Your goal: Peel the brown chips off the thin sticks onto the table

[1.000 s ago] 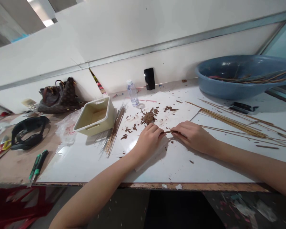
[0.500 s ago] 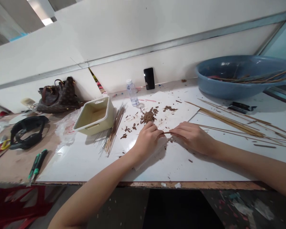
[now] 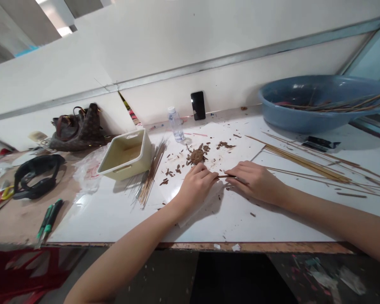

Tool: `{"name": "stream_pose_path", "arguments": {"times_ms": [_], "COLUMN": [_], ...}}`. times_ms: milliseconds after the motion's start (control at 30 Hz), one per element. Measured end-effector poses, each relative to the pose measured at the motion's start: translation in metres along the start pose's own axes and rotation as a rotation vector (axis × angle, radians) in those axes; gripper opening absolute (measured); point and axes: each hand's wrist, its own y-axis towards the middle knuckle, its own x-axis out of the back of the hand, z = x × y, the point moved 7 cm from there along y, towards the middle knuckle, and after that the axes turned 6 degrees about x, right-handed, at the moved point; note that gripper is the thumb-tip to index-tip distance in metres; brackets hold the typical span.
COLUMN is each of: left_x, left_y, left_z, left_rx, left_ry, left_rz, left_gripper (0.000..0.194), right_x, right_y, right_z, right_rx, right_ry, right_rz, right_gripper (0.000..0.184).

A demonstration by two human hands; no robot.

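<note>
My left hand (image 3: 196,185) and my right hand (image 3: 253,179) face each other low on a white work surface. Both pinch a thin brown stick (image 3: 223,176) between their fingertips, and much of it is hidden by my fingers. Just beyond my left hand lies a heap of brown shavings (image 3: 196,156), scattered over a white paper sheet (image 3: 240,145). A bundle of long thin sticks (image 3: 304,166) lies to the right of my right hand. Another bundle (image 3: 153,173) lies to the left of my left hand.
A cream plastic tray (image 3: 126,154) stands left of the paper. A blue basin (image 3: 304,120) holding sticks sits at the back right. Along the wall are a water bottle (image 3: 176,124), a phone (image 3: 198,105) and a brown handbag (image 3: 77,131). Green-handled tools (image 3: 49,219) lie at far left.
Both hands stay on the stick, with only small finger shifts. The whole view moves slightly as my head shifts.
</note>
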Motion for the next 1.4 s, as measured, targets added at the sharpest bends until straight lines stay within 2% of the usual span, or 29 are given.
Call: {"name": "stream_pose_path", "arguments": {"times_ms": [433,700,800,933,1033,1200,1400], "left_x": [0.004,0.003,0.002,0.003,0.005,0.0,0.002], "left_y": [-0.003,0.0,0.001,0.002,0.002,-0.001,-0.002], "left_z": [-0.008,-0.009,-0.012,-0.016,-0.017,-0.016,-0.016], "left_rx": [-0.084,-0.06,-0.059,-0.103,-0.137,-0.149,-0.152], "left_ry": [0.048,0.081,0.079,0.066,0.094,0.087,0.081], "left_rz": [0.069,0.057,0.06,0.055,0.036,0.085,0.055], "left_gripper": [0.02,0.027,0.023,0.018,0.021,0.019,0.021], "right_x": [0.002,0.0,0.0,0.001,0.002,-0.001,0.002], "right_y": [0.004,0.004,0.003,0.004,0.004,0.001,0.004], "right_z": [0.008,0.006,0.007,0.01,0.011,0.009,0.01], "right_rx": [0.008,0.031,0.03,0.041,0.044,0.04,0.051], "right_ry": [0.055,0.016,0.009,0.024,0.026,0.046,0.038], "right_rz": [0.025,0.021,0.009,0.007,0.009,0.028,0.011], "right_gripper": [0.017,0.021,0.02,0.018,0.017,0.02,0.023]}}
